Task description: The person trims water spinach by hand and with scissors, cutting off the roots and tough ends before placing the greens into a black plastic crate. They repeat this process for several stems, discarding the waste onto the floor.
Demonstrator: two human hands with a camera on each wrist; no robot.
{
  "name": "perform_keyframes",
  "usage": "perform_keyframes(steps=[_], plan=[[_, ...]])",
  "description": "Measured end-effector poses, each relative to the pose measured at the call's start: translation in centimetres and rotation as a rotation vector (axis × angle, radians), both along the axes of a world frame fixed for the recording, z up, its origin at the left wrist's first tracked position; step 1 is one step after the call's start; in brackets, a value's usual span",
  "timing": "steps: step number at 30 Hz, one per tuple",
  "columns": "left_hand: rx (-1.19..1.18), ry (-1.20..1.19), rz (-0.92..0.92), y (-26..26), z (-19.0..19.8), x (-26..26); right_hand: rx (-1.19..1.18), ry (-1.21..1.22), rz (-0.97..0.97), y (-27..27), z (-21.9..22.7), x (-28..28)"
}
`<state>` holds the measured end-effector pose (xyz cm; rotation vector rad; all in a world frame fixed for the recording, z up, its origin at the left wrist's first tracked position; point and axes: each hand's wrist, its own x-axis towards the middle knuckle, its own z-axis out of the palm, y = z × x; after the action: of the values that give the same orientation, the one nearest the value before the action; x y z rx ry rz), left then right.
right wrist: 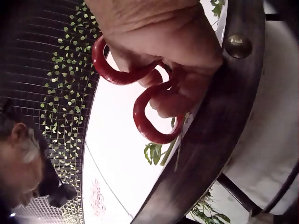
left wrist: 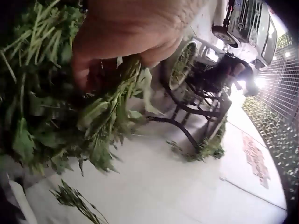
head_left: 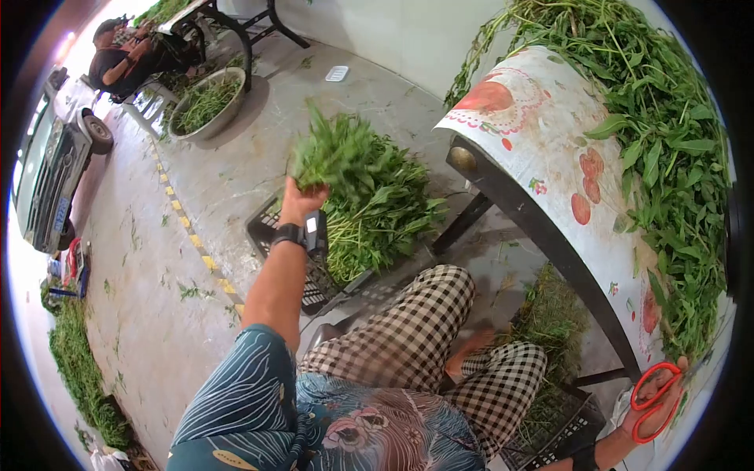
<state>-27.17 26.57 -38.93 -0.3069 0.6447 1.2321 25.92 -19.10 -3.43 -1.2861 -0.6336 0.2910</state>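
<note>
My left hand (head_left: pixel 302 202) grips a bunch of leafy green stems (head_left: pixel 330 153), blurred in the head view. It is over a black plastic crate (head_left: pixel 316 289) heaped with similar greens (head_left: pixel 385 208). In the left wrist view, fingers curl round the stems (left wrist: pixel 110 109), and more leaves lie beside them. Down at the right, by the near end of the table, my right hand (right wrist: pixel 173 42) holds red-handled scissors (right wrist: pixel 138 114). Their blades are mostly hidden by the hand. A large pile of long-stemmed greens (head_left: pixel 667 149) covers the table's right side.
The table (head_left: pixel 542 125) has a fruit-print cover and dark edge. A second crate (head_left: pixel 577 428) with cuttings is by my legs. Farther off are a round tub (head_left: pixel 228 114) of greens, a seated person (head_left: pixel 129 59) and a parked vehicle (head_left: pixel 55 169). Scraps dot the floor.
</note>
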Motion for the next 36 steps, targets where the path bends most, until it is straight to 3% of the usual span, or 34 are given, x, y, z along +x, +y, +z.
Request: perform_keyframes(steps=[1, 2, 4, 6, 9, 11, 14, 15, 18, 21, 22, 24, 26, 27, 28, 30, 33, 36], plan=[[-0.139, 0.146, -0.056, -1.8, -0.7, 0.8, -0.014, -0.004, 0.034, -0.5, -0.1, 0.6], [-0.12, 0.289, 0.003, -3.7, -0.7, 2.6, -0.031, -0.008, 0.071, -0.9, -0.1, 1.1], [-0.265, 0.277, 0.001, -5.2, -0.5, 3.9, -0.025, 0.029, 0.101, -1.0, 0.0, 1.1], [-0.356, 0.273, -0.019, -4.5, -2.9, 3.5, 0.021, 0.11, 0.083, -1.0, 0.0, 1.0], [-0.287, 0.301, -0.085, -4.3, -6.0, 1.3, -0.041, 0.117, -0.128, 0.5, 0.8, -1.4], [-0.201, 0.339, -0.14, -4.1, -7.2, 0.7, -0.038, 0.105, -0.084, -0.1, 0.6, -0.5], [-0.357, 0.444, -0.242, -3.9, -4.3, 1.7, -0.009, 0.114, 0.063, -2.1, 0.1, 2.1], [-0.295, 0.505, -0.284, -4.6, -2.9, 2.4, 0.006, 0.123, 0.128, -2.2, 0.1, 2.3], [-0.333, 0.409, -0.364, -5.9, -0.9, 3.0, 0.017, 0.155, 0.025, -1.8, 0.3, 1.8], [-0.33, 0.391, -0.432, -6.7, -0.6, 2.3, 0.008, 0.109, 0.227, -2.8, 0.0, 3.3], [-0.306, 0.357, -0.447, -7.0, -0.7, 2.0, 0.008, 0.114, 0.18, -2.8, 0.0, 3.3], [-0.283, 0.505, -0.512, -7.4, -0.7, 1.3, 0.006, 0.125, 0.084, -2.8, -0.1, 3.3], [-0.161, 0.737, -0.657, -7.8, -1.0, 0.1, 0.003, 0.107, 0.201, -3.1, -0.1, 3.9], [-0.022, 0.721, -0.486, -8.1, -0.8, 0.2, 0.003, 0.104, 0.215, -3.1, -0.1, 3.9], [0.02, 0.86, -0.459, -8.1, -0.5, 0.4, 0.003, 0.101, 0.228, -3.1, -0.1, 3.9], [0.104, 1.133, -0.401, -7.9, 0.0, 1.3, 0.003, 0.107, 0.166, -3.1, -0.2, 3.7], [0.279, 1.289, -0.391, -7.6, -0.1, 3.8, 0.006, 0.132, 0.05, -2.9, -0.1, 3.4], [0.384, 1.36, -0.56, -4.8, -4.8, 4.0, -0.094, 0.295, -0.4, 2.6, 3.0, -2.8]])
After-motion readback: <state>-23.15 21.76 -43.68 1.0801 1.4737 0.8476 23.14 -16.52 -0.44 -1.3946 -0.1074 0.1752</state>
